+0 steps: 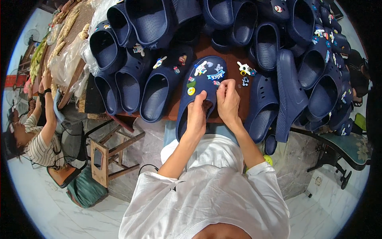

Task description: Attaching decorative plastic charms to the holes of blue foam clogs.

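Note:
A navy clog (pixel 209 89) lies on the brown tabletop in front of me, toe pointing away. Several colourful charms cover its toe, among them a blue-and-white lettered charm (pixel 216 75) and a yellow round charm (pixel 191 91). My left hand (pixel 196 116) grips the clog at its opening, thumb on top and fingers hidden inside. At its right edge my right hand (pixel 228 102) is closed in a pinch beside a small charm; whatever is between the fingertips is hidden. Just right of the clog, loose white-and-black charms (pixel 246 69) lie on the table.
Navy clogs crowd the table, including a decorated clog (pixel 159 89) at left and a clog on its side (pixel 290 95) at right. A wooden stool (pixel 115 153) stands at lower left. Another person in a striped shirt (pixel 41 137) works at far left. A chair (pixel 346 145) stands at right.

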The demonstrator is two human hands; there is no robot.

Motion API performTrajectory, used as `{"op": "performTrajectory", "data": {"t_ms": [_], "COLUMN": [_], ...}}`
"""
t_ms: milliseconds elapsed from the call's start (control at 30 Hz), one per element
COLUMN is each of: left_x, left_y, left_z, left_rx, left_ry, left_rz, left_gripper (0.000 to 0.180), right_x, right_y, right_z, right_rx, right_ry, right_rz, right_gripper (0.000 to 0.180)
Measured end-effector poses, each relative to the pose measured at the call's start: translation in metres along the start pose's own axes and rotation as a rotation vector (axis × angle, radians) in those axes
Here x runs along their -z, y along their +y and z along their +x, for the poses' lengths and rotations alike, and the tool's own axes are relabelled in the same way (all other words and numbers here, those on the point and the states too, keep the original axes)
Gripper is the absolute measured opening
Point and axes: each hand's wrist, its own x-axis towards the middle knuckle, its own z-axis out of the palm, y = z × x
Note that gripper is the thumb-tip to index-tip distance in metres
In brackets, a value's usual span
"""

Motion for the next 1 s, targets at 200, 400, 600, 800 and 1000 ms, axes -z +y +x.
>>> {"op": "performTrajectory", "data": {"t_ms": [200,400,600,800,1000], "left_x": [-0.002,0.004,0.001,0.01,0.005], "left_y": [-0.003,-0.003,-0.005,-0.003,0.002], "left_z": [0.003,0.011,0.011,0.016,0.019], "left_rx": [0.001,0.074,0.085,0.118,0.141], "left_ry": [-0.01,-0.015,-0.039,-0.025,-0.06], "left_rz": [-0.067,-0.156,-0.179,-0.207,-0.255], "left_gripper": [0.034,0.035,0.03,0.028,0.034], "right_x": [0.004,0.014,0.029,0.019,0.017], "right_y": [0.031,0.034,-0.016,-0.018,-0.009], "right_z": [0.001,0.004,0.013,0.033,0.031], "right_rx": [-0.488,0.006,-0.06,-0.205,-0.082], "right_ry": [-0.058,0.073,-0.005,-0.184,-0.184], "right_rz": [0.244,-0.247,-0.182,-0.127,-0.162], "right_gripper": [0.021,0.029,0.036,0.05,0.037]}}
